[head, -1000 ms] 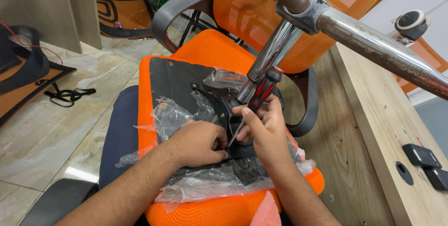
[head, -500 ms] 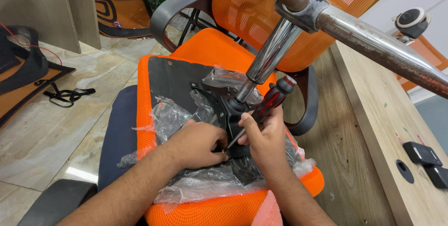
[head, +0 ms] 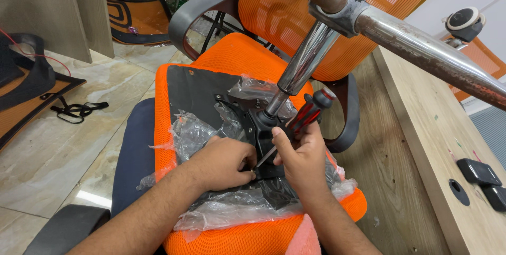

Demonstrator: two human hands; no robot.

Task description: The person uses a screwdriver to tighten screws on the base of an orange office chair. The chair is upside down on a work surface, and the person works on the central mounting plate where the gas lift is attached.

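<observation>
My right hand was clamped around the red-and-black screwdriver, fingers wrapped tight on the grip. Its long axis ran on a slant, handle up and away to the right, shaft coming down and left toward me. The tip met the black seat mechanism plate just beside my left hand, whose fingers were curled together and pinched down at that very spot; what they pinched I could not tell. So the left was nearer the tip and the right had the handle. The chrome gas-lift column rose close behind the handle, leaving little room that side. Crinkled clear plastic wrap lay all around the plate on the upturned orange seat, and the wooden desk edge hemmed my right.
</observation>
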